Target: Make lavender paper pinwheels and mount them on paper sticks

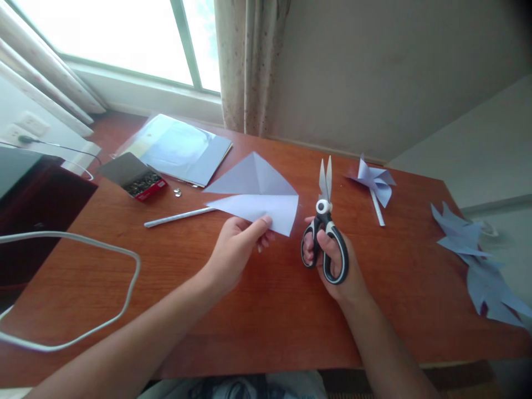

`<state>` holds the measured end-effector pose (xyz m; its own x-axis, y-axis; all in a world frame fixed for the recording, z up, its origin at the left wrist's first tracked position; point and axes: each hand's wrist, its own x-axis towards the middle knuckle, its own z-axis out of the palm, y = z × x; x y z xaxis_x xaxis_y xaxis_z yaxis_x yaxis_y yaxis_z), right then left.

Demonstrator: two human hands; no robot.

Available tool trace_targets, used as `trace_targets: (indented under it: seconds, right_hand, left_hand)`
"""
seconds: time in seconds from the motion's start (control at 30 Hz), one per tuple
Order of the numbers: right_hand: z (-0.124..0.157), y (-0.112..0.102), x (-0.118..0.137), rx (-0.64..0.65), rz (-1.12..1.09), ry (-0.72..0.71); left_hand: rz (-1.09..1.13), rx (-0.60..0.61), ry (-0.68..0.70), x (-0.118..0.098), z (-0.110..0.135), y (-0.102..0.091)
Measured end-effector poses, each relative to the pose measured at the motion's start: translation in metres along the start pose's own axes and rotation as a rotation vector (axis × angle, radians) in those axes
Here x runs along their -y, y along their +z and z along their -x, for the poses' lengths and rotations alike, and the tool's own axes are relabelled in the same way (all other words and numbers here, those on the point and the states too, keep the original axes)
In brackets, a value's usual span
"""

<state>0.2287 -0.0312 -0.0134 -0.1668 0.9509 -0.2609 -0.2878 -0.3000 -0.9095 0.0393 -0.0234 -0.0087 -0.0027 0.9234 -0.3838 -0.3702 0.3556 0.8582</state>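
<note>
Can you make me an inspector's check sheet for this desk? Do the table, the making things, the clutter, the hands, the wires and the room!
Surface: brown table, things spread across it.
Job's things: white paper; scissors, blades slightly apart; white stick; paper pinwheel.
Clutter: open box, small shiny pieces beside it; plastic-covered stack; cut paper shapes at the right.
Left hand: pinches the white paper.
Right hand: holds the scissors by the handles.
Cables: white loop at left; dark cord at the wall socket.
Surroundings: bright window, curtains.
</note>
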Motion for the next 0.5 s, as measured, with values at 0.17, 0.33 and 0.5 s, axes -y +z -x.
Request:
trace_targets:
  seconds: [0.17, 0.33, 0.5]
  right_hand:
    - [0.008, 0.0, 0.005, 0.143, 0.074, -0.01]
    - [0.007, -0.007, 0.003, 0.322, 0.203, 0.056]
    - [0.005, -0.009, 0.001, 0.407, 0.234, 0.099]
  left_hand:
    - [0.101, -0.072, 0.151, -0.019, -0.004, -0.008]
    - [0.135, -0.126, 0.307, -0.027, -0.005, -0.013]
    - [0.076, -0.05, 0.254, -0.019, -0.006, -0.013]
